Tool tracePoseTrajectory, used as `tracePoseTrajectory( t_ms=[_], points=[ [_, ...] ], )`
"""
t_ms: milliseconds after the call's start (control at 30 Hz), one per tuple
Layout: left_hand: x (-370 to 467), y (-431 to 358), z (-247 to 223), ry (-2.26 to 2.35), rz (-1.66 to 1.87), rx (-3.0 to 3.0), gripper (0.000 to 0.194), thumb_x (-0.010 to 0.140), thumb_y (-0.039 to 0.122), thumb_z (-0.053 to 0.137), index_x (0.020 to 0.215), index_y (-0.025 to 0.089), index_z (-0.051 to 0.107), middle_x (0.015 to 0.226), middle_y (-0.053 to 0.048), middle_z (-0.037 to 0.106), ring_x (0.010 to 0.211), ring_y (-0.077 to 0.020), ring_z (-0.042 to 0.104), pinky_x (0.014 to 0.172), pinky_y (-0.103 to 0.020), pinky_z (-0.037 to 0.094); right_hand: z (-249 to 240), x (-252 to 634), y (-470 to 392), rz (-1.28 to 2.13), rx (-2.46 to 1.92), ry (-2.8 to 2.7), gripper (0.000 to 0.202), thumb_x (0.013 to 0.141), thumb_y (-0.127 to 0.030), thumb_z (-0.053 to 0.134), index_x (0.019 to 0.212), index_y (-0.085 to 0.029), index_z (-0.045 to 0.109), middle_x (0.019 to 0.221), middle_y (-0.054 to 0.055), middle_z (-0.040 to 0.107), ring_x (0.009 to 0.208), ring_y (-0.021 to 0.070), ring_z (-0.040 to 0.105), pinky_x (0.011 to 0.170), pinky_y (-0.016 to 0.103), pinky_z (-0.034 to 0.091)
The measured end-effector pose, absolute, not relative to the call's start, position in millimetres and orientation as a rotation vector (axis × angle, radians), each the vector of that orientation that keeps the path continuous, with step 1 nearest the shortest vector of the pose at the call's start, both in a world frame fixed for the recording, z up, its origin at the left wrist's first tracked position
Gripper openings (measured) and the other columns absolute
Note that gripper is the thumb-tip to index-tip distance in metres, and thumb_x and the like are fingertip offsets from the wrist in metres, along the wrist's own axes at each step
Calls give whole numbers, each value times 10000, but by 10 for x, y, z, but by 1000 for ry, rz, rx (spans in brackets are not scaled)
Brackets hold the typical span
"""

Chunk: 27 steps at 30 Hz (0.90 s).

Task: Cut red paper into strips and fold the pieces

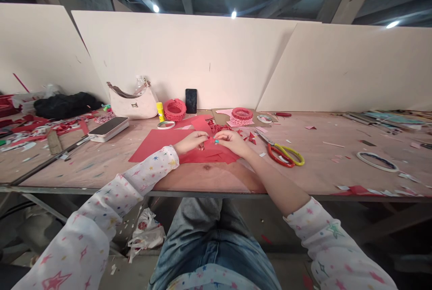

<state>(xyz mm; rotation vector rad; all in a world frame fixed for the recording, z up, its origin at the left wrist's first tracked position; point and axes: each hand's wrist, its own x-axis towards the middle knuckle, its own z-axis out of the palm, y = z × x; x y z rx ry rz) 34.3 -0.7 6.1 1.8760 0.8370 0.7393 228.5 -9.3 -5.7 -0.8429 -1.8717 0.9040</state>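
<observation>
Left hand (191,142) and right hand (233,142) pinch a small red paper piece (211,140) between them, above red sheets (153,145), left of the scissors (272,144). Uneven tugging could tear the thin piece.

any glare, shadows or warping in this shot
Head view: ceiling lights blow out to white spots; head view, a soft shadow marks the white boards at right; head view, below the table is dim; head view, sleeves look stretched, wide-lens style; head view, the red piece is too small to make out.
</observation>
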Motion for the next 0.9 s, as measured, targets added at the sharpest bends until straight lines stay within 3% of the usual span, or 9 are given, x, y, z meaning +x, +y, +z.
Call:
tracePoseTrajectory(
  t_ms=[533,900],
  points=[
    [304,23,42,795,677,1836,251,768,392,489,774,143,516,698,27,442,559,-66,476,555,-181,434,-54,2262,-113,809,-844,-1870,136,685,-238,586,802,-183,628,848,42,643,794,163,584,758,315,446],
    [356,-66,92,777,648,1967,199,798,328,453,785,138,511,649,22,474,546,-75,494,535,-183,422,-44,2231,-156,714,-843,-1969,96,758,-256,492,782,-188,555,769,17,578,751,154,528,723,297,412]
  ],
)
